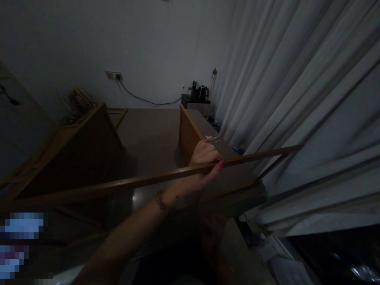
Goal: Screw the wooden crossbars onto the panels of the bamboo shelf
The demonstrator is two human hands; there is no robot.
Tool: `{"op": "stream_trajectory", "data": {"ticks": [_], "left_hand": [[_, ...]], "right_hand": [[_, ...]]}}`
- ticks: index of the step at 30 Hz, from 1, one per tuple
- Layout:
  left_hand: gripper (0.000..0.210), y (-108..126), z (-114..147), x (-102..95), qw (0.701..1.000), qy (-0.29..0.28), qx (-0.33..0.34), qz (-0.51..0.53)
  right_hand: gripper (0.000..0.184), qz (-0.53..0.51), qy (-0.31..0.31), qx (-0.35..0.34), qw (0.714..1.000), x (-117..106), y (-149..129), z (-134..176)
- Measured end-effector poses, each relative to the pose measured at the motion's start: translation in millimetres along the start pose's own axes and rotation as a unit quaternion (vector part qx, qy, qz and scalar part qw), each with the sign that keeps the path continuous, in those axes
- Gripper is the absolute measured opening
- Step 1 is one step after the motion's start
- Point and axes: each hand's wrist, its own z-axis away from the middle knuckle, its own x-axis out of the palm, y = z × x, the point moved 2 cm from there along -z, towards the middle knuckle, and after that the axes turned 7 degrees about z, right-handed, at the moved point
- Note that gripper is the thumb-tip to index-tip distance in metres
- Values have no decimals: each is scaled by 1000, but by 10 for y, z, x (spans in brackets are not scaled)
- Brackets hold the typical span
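Note:
A long, thin wooden rail (pixel 154 178) slants across the view, higher at its right end. My left hand (pixel 206 158) is closed around it near the middle, with the thumb on the near side and the fingers over the far side. A beaded bracelet (pixel 162 201) circles that wrist. Below the rail, in deep shadow, my right hand (pixel 212 229) appears only dimly. Its fingers are too dark to make out, and I cannot tell whether it touches anything.
Beyond the rail stand a dark wooden panel (pixel 86 152) and a lower wooden side panel (pixel 190 132). A black kettle (pixel 203 92) sits on a small dark box by the wall, its cord running to a socket (pixel 114 75). Long pale curtains (pixel 285 91) hang on the right.

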Motion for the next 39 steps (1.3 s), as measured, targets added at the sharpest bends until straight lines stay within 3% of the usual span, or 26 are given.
{"op": "stream_trajectory", "data": {"ticks": [14,19,26,31,39], "left_hand": [[32,-6,0,0,1000,2,0,4],[31,-12,12,-2,1000,3,5,-6],[32,-25,-3,4,1000,4,18,3],[31,-15,-21,-2,999,11,28,9],[31,11,-18,2,1000,8,12,18]], "right_hand": [[16,-4,7,22,1000,8,-12,2],[11,14,-36,-8,999,-59,17,-56],[30,89,-82,-11,993,-196,36,-227],[39,129,-126,-50,982,-203,0,-284],[40,144,-118,-76,980,-190,-22,-277]]}}
